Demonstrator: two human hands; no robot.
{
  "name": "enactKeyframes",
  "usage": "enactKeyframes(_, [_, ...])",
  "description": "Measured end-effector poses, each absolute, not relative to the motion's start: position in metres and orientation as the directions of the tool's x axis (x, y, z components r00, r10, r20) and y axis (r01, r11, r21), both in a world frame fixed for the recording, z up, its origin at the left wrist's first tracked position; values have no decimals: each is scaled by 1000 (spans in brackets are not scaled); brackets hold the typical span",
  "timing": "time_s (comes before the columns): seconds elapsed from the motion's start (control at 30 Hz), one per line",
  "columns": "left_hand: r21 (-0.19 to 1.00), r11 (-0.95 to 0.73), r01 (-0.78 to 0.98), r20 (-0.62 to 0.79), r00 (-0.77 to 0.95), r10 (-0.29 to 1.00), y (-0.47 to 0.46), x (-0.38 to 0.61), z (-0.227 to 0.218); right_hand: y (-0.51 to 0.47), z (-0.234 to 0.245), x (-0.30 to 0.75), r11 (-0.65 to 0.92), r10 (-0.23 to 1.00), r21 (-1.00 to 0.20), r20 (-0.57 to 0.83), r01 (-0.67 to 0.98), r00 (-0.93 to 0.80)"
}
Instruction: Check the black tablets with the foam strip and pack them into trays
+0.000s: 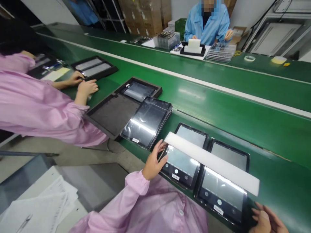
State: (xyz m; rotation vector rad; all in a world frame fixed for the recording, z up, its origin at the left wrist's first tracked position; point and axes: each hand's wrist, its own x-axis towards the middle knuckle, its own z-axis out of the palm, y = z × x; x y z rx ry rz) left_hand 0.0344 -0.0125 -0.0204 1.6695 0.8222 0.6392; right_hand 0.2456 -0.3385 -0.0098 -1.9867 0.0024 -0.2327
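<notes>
Two tablets lie side by side on the green bench with lit screens, a left tablet (182, 161) and a right tablet (221, 191). A long white foam strip (211, 161) lies slantwise across both, covering part of each screen. My left hand (154, 161) is at the left tablet's left edge, its thumb and fingers apart, seemingly touching that edge. Beyond the right tablet's lower right corner is my right hand (267, 220), fingers loosely bent and spread, with nothing visible in it; the frame's bottom cuts it off.
Left of the tablets, a stack of tablets (148, 121) leans over a black foam tray (114, 113). A co-worker's pink sleeve (43, 100) and hands are at far left, near another tray (94, 67). Across the belt (194, 87) sits a person in blue (206, 24). Papers (36, 207) lie lower left.
</notes>
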Motion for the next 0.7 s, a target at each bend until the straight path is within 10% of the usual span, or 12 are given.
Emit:
enactKeyframes(0.53, [716,-431,549,-55,660,749,-51,32,3,-328,-4,243,-363,-90,-916,216,170,972])
enactKeyframes(0.7, [801,-379,463,-16,649,761,-43,28,-5,-330,-9,245,-366,-84,-915,215,171,973])
